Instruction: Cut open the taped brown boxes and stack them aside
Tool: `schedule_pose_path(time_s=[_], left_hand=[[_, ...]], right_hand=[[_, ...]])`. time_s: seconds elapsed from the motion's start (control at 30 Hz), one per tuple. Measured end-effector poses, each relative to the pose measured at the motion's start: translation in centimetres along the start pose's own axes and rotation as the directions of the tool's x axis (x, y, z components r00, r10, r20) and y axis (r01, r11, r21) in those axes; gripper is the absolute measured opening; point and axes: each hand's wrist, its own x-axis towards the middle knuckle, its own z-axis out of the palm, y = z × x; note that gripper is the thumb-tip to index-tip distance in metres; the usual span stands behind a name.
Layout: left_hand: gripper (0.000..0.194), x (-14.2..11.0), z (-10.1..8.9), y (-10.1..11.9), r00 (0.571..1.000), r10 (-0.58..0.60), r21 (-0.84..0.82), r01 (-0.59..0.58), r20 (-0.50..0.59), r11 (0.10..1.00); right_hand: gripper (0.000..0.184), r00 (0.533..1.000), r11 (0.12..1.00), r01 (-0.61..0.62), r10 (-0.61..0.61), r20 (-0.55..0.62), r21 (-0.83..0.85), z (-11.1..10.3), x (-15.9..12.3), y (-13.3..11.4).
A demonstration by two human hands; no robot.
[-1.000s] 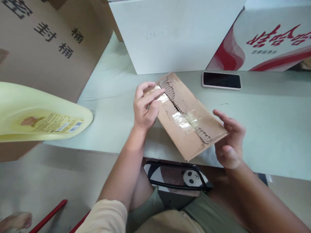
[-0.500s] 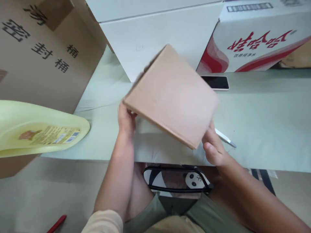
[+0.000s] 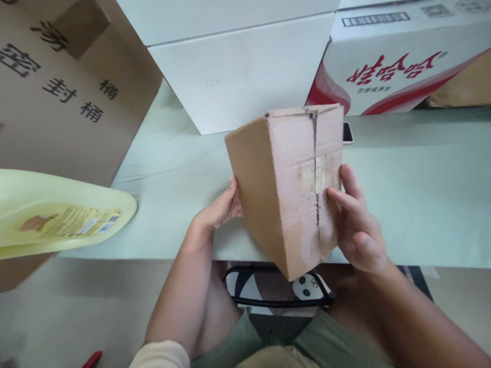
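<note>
I hold a small brown cardboard box up over the pale green table's front edge, tilted with one corner pointing down. The face toward me has a dark centre seam with tape remnants. My left hand grips the box's left side, its fingers mostly hidden behind the cardboard. My right hand presses on the right side, fingers lying over the seamed face.
A large brown carton with black characters stands at left, a white box behind, a red-and-white carton at right. A phone's edge peeks out behind the small box. A yellow plastic item juts in at left; a panda-print bag lies below.
The box was turned over and stood up: first the torn taped side faced me, then a plain face, now the seamed face. Both hands shifted to its sides. The pen-like object went out of sight.
</note>
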Motion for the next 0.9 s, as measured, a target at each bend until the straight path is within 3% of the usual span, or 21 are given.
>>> schedule_pose_path(time_s=[0.13, 0.2, 0.27, 0.33, 0.37, 0.4, 0.47, 0.5, 0.53, 0.57, 0.6, 0.67, 0.9], left_hand=[[0.090, -0.3, 0.3, 0.6, 0.987, -0.159, 0.088, 0.162, -0.035, 0.983], [0.085, -0.5, 0.3, 1.0, 0.965, -0.256, 0.235, 0.263, -0.064, 0.936], [0.075, -0.5, 0.1, 1.3, 0.953, -0.280, 0.395, 0.304, -0.118, 0.867], [0.064, -0.4, -0.2, 1.2, 0.951, -0.129, 0.485, 0.256, -0.279, 0.836], [0.061, -0.3, -0.3, 1.1, 0.922, 0.039, 0.508, 0.177, -0.386, 0.843], [0.061, -0.2, -0.3, 0.8, 0.848, 0.245, 0.536, 0.054, -0.470, 0.843], [0.067, 0.0, -0.2, 0.3, 0.632, 0.614, 0.633, -0.241, -0.473, 0.736], [0.069, 0.1, 0.0, 0.1, 0.546, 0.742, 0.687, -0.364, -0.389, 0.629], [0.069, 0.2, 0.2, -0.1, 0.493, 0.825, 0.730, -0.451, -0.275, 0.513], [0.066, 0.3, 0.5, -0.3, 0.468, 0.870, 0.762, -0.504, -0.155, 0.406], [0.062, 0.5, 0.8, -0.4, 0.459, 0.887, 0.785, -0.528, -0.057, 0.324], [0.056, 0.7, 1.3, -0.7, 0.463, 0.886, 0.812, -0.528, 0.032, 0.246], [0.055, 1.0, 1.5, -1.2, 0.474, 0.881, 0.821, -0.499, -0.008, 0.276]], right_hand=[[0.053, 0.999, 0.993, 0.037, -0.037, -0.005, 0.114, -0.4, 0.8, -0.9], [0.051, 1.000, 0.997, 0.007, -0.006, -0.007, 0.078, -0.5, 1.1, -1.0], [0.047, 0.999, 0.999, -0.022, 0.020, 0.044, 0.044, -0.4, 1.3, -0.8], [0.044, 0.992, 0.999, -0.036, 0.032, 0.121, 0.030, -0.1, 1.3, -0.6], [0.043, 0.988, 0.999, -0.032, 0.027, 0.150, 0.032, 0.0, 1.3, -0.5], [0.042, 0.985, 0.999, -0.028, 0.021, 0.171, 0.040, 0.2, 1.3, -0.4], [0.041, 0.983, 0.998, -0.025, 0.013, 0.181, 0.062, 0.5, 1.3, -0.4], [0.040, 0.984, 0.997, -0.027, 0.014, 0.179, 0.073, 0.6, 1.4, -0.4], [0.039, 0.984, 0.996, -0.036, 0.022, 0.175, 0.077, 0.7, 1.4, -0.4], [0.039, 0.985, 0.996, -0.046, 0.033, 0.169, 0.075, 0.8, 1.4, -0.5], [0.039, 0.986, 0.996, -0.056, 0.044, 0.160, 0.070, 0.9, 1.4, -0.5], [0.039, 0.989, 0.997, -0.063, 0.055, 0.138, 0.053, 1.0, 1.4, -0.6], [0.036, 0.994, 0.997, -0.045, 0.038, 0.104, 0.066, 1.2, 1.4, -0.6]])
